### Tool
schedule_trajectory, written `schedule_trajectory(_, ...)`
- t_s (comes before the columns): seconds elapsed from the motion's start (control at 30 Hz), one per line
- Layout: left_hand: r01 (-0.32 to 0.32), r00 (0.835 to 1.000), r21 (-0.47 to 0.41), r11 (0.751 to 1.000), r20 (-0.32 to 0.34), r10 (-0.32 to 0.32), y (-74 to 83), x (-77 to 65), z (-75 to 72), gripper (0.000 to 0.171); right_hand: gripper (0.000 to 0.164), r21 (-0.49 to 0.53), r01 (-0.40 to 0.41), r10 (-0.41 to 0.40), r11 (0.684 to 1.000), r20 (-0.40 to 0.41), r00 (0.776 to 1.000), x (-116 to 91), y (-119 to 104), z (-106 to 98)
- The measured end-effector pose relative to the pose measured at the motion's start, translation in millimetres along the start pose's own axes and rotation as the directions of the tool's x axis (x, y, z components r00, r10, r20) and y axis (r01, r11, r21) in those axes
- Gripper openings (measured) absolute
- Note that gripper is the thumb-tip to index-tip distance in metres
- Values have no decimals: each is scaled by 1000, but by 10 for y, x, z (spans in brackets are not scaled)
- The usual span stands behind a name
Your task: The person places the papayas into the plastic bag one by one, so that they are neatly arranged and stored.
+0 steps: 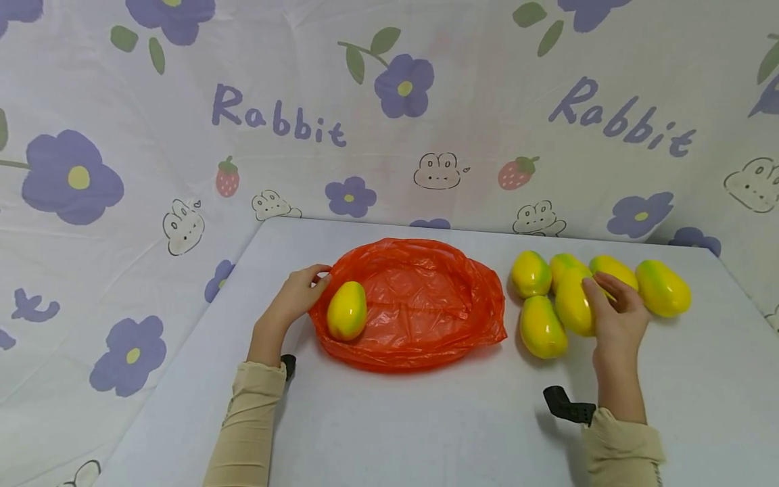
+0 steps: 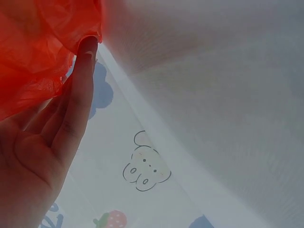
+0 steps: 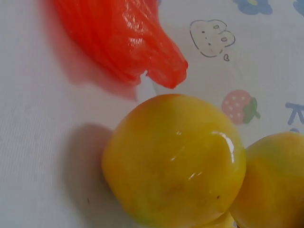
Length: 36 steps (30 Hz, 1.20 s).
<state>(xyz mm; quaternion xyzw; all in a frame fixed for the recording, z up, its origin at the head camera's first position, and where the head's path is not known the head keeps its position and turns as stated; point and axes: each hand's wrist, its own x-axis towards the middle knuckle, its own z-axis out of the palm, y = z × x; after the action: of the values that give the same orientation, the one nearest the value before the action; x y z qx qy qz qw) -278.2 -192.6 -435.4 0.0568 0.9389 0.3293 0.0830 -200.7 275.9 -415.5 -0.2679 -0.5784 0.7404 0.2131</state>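
Observation:
A red plastic bag (image 1: 414, 331) lies spread on the table with its mouth turned up and wide. One yellow-green mango (image 1: 347, 312) sits inside, at its left end. My left hand (image 1: 299, 292) holds the bag's left rim between thumb and fingers; in the left wrist view the fingers (image 2: 78, 99) reach along the red film, the thumb hidden. To the right of the bag, my right hand (image 1: 622, 314) grips a mango (image 1: 574, 302) by its right side, overlapping the other mangoes (image 1: 544, 328) grouped there. A mango (image 3: 175, 161) fills the middle of the right wrist view.
The white table (image 1: 426, 426) meets a hanging cloth (image 1: 475, 101) with flowers, rabbits and strawberries at the back and left. One loose mango (image 1: 663, 289) lies at the group's right end. Black wrist mounts (image 1: 569, 406) stick out from the sleeves.

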Motion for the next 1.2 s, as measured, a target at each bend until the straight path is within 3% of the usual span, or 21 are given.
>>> schedule_trajectory(0.47, -2, 1000, 1, 1000, -2, 2, 20, -15, -4, 45, 45, 15, 18, -19, 1000, 117, 993, -158, -21, 382)
schedule_trajectory(0.67, -6, 1000, -3, 1000, -1, 6, 13, -13, -2, 45, 44, -43, 39, -32, 998, 161, 986, -232, 34, 553)
schedule_trajectory(0.97, -22, 1000, 2, 1000, -8, 22, -4, 1, 8, 44, 45, -138, 78, -41, 987, 253, 967, -342, 121, 767)
schedule_trajectory(1.2, -19, 1000, -2, 1000, -6, 19, -4, 3, 9, 43, 45, -102, 62, -28, 993, 302, 953, -438, 182, 901)
